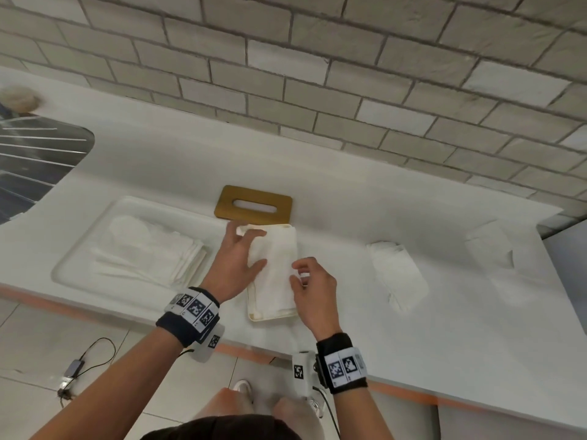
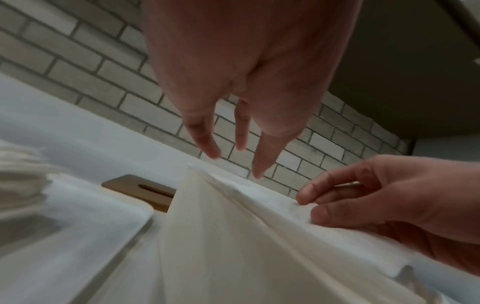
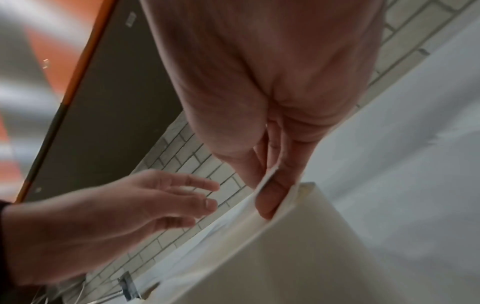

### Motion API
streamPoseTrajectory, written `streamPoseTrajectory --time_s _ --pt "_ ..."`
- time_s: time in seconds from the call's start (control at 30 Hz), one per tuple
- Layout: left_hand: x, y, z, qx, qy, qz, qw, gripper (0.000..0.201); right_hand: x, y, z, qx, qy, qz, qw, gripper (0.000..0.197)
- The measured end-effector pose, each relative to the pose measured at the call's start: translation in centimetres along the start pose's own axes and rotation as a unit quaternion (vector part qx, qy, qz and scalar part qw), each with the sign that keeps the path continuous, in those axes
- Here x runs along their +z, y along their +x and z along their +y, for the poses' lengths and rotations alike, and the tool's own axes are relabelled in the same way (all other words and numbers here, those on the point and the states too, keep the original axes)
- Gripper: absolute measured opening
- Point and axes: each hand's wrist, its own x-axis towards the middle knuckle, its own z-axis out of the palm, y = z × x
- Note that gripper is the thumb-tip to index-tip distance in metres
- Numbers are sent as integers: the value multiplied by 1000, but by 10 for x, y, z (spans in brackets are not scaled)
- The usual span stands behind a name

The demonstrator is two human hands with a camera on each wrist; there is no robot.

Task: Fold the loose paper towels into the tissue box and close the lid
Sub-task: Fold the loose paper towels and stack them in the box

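No readable text, brand or number anywhere. Only black-and-white square marker codes on the wristbands (image 1: 193,308) and the wrist camera mounts (image 1: 298,371); small print there is too blurred.

Matt wooden lid (image 1: 253,205), soft paper towel (image 1: 275,268), rough brick wall (image 1: 349,74).

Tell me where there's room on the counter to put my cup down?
Bare counter lies between the wooden lid and the brick wall, and between the tissue box and the folded towel on the right. It is crowded at the box, where the left hand and right hand work, and in the tray of towels.
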Motion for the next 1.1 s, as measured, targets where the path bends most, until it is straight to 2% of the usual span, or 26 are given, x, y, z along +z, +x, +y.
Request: streamPoseTrajectory --time_s 0.07,0.17,0.23,0.27,0.33,0.37,0.4,0.47,0.53,0.6,0.63,0.67,0.73,0.8,0.87,1.03,1.1 --pt "2 -3 3 36 57 34 997 51 3 1 0 -17 -19 -17 1000 24" --pt "3 0 13 84 89 8 992 45 5 1 2 -30 -19 -31 999 26" --pt "9 2 15 98 113 -45 988 49 2 0 3 -38 -13 -48 998 26" --pt "13 2 14 93 140 -92 982 56 -3 0 5 -41 -7 -54 998 24" --pt "20 1 11 72 241 -197 948 76 -23 3 8 -42 17 -44 998 19" --pt "23 -1 11 61 278 -227 931 83 -36 7 15 -43 18 -30 998 18" --pt "24 -2 14 50 284 -236 928 87 -53 13 26 -47 7 -20 999 20" --pt "21 -4 22 30 248 -217 944 87 -86 29 56 -39 -50 -11 998 31" --pt "22 -7 41 25 207 -154 966 77 -128 47 97 -2 -115 7 993 33" --pt "26 -12 66 47 164 -66 983 59 -171 66 138 63 -134 65 987 23" --pt "31 -15 81 61 137 -33 988 51 -190 74 157 100 -140 90 981 26" --pt "38 -17 98 73 112 -12 991 44 -204 81 174 139 -148 92 975 40" --pt "59 -19 125 86 82 -6 993 35 -217 89 202 193 -162 42 967 70" --pt "88 -16 143 88 70 -27 993 32 -213 89 221 187 -184 -26 965 80" --pt "118 -11 151 86 61 -59 993 32 -202 84 233 146 -196 -36 969 67" --pt "174 -3 161 52 39 -93 994 28 -191 60 238 20 -125 104 986 8" --pt "186 2 167 40 22 -98 994 27 -196 52 234 -8 -80 110 991 10"
